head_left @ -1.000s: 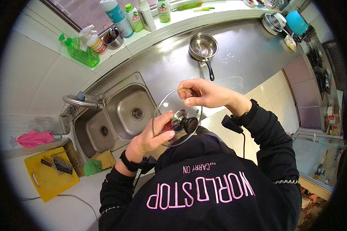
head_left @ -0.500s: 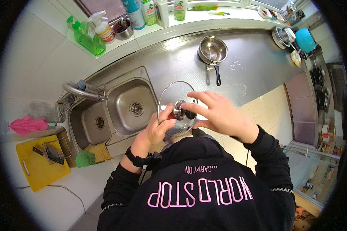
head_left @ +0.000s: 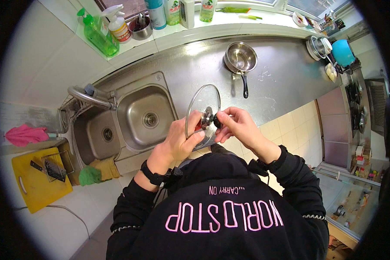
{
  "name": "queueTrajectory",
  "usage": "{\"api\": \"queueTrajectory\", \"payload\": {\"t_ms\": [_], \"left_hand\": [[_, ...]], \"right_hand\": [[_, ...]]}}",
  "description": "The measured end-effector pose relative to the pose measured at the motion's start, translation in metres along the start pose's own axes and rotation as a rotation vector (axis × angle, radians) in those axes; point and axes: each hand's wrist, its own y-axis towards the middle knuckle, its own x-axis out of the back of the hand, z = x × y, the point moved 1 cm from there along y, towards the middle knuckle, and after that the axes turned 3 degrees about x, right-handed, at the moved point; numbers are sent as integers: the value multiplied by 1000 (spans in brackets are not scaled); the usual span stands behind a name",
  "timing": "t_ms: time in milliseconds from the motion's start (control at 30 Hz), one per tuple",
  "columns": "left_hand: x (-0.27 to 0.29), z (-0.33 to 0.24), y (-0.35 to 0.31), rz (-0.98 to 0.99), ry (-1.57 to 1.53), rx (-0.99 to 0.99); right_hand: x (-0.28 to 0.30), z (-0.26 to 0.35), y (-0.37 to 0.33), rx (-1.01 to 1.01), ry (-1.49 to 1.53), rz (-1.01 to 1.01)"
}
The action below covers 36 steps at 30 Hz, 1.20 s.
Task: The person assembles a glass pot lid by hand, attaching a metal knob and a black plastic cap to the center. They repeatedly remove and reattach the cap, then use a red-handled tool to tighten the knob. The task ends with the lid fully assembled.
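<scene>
In front of my body I hold a round glass pot lid (head_left: 188,116) with a metal rim, tilted nearly on edge. My left hand (head_left: 177,138) is closed at its left side, fingers by the metal disc (head_left: 207,116) in its middle. Something red (head_left: 198,126) shows between those fingers; its kind is mostly hidden. On the other side, my right hand (head_left: 243,128) pinches the black lid knob (head_left: 217,121) between thumb and fingers. Beyond, a steel saucepan (head_left: 240,57) with a black handle stands uncovered on the counter.
A double steel sink (head_left: 146,118) with a faucet (head_left: 90,99) lies left. Several bottles, including a green pump bottle (head_left: 99,37), line the sill. A yellow cutting board (head_left: 41,190) holds a knife at lower left. Stacked pans (head_left: 317,47) stand far right.
My right hand's spread fingers have closed round the black knob. The lid has turned more edge-on and shifted slightly right with my left hand.
</scene>
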Motion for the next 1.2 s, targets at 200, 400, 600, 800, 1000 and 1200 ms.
{"api": "queueTrajectory", "payload": {"t_ms": [200,400,600,800,1000,1200], "left_hand": [[3,4,3,-65,-37,-34],[3,1,2,-34,-7,-12],[-2,2,4,-38,61,-65],[-1,2,5,-15,67,-40],[8,-6,7,-26,-20,-91],[19,-21,15,118,-149,-77]], "right_hand": [[4,4,-7,328,-359,-14],[3,1,-11,928,-1036,-42],[10,-7,2,229,-215,-27],[20,-8,6,67,-56,85],[45,-10,17,515,-552,-106],[47,-41,37,212,676,371]]}}
